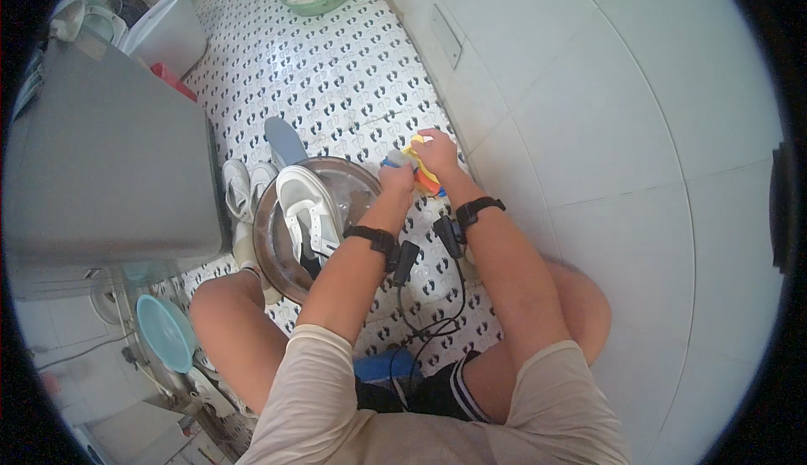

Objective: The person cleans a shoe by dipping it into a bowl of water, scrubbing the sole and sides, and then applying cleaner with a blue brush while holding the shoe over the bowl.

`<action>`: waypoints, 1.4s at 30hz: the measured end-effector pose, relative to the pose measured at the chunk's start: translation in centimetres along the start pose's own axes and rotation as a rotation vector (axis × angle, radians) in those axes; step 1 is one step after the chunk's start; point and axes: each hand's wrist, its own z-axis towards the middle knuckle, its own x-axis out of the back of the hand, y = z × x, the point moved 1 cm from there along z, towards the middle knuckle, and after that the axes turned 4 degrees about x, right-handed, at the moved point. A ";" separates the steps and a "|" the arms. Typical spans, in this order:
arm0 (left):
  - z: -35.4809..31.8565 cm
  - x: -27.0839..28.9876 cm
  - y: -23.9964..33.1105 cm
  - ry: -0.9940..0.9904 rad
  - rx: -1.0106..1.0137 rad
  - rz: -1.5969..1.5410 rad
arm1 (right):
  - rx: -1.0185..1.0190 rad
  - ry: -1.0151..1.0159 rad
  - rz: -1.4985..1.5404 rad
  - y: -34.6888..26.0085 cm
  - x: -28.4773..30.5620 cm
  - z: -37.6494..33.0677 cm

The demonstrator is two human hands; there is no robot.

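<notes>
My left hand (397, 181) is closed around a small brush (398, 159) with pale bristles and a blue body, just past the right rim of a round metal basin (262, 242). Close beside it, my right hand (437, 154) grips a yellow and orange packet (429, 182) that looks soft; part of it is hidden behind my fingers. A white lace-less shoe (308, 204) rests tilted in the basin, over water with some foam. Whether anything passes from the packet onto the bristles is too small to see.
Left of the basin stand white shoes (238, 189) and a grey-blue insole (286, 140). A large grey appliance (109, 162) fills the left side; a tiled wall (605, 162) bounds the right. Further off are a green basin with cloth (324, 4) and a white tub (168, 32). Cables (437, 326) hang between my forearms.
</notes>
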 end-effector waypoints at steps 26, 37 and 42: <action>-11.8 16.9 6.9 -0.323 -0.118 0.068 | -0.081 -0.612 0.648 -10.8 -2.6 -13.0; -6.9 24.5 4.8 0.402 -0.481 0.544 | -0.036 -0.439 0.216 -10.6 -8.6 -13.6; -6.6 23.9 4.0 0.410 -0.361 0.607 | 0.135 -0.251 0.081 -7.8 -10.5 -12.3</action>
